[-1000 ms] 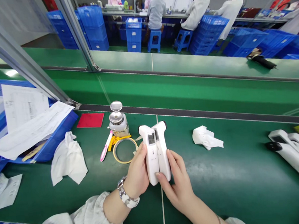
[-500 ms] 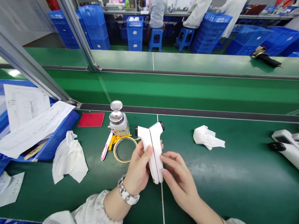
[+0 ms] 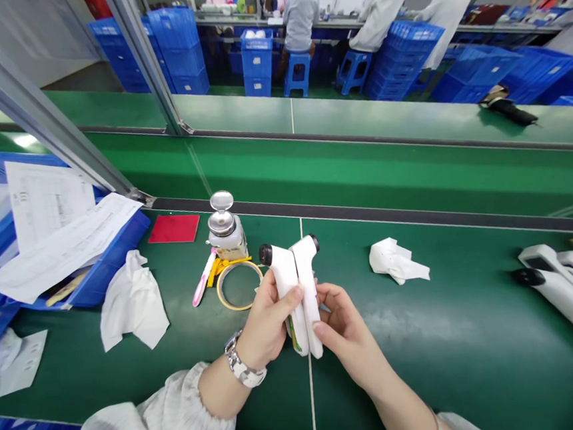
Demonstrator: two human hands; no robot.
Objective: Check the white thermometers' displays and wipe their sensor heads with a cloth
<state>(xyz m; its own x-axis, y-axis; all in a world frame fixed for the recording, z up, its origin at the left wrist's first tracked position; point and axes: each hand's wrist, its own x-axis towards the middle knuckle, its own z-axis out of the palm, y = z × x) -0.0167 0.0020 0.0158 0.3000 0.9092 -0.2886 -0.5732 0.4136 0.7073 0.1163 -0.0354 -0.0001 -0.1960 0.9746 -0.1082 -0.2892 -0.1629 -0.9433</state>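
Two white gun-shaped handheld devices with black tips, looking like infrared thermometers, stand side by side in front of me: a left one (image 3: 285, 268) and a right one (image 3: 305, 267). My left hand (image 3: 268, 323) is closed around the left device, its thumb lying across the front toward the seam between the two. A strip of green shows low on that device's side. My right hand (image 3: 344, 330) grips the right device from its right side, thumb in front and fingers partly hidden behind. The two bodies touch or nearly touch along their handles.
Behind my left hand are a tape roll (image 3: 239, 286), a metal-topped bottle (image 3: 227, 237), and a pink-white brush-like stick (image 3: 204, 278). Crumpled white cloths (image 3: 131, 302) lie left and right. Papers fill a blue bin (image 3: 114, 257); more white devices (image 3: 569, 297) lie at right.
The pair of devices has turned and tilted slightly, showing the left one's green side. My right fingers have closed further around the right device, and my left thumb has shifted right.
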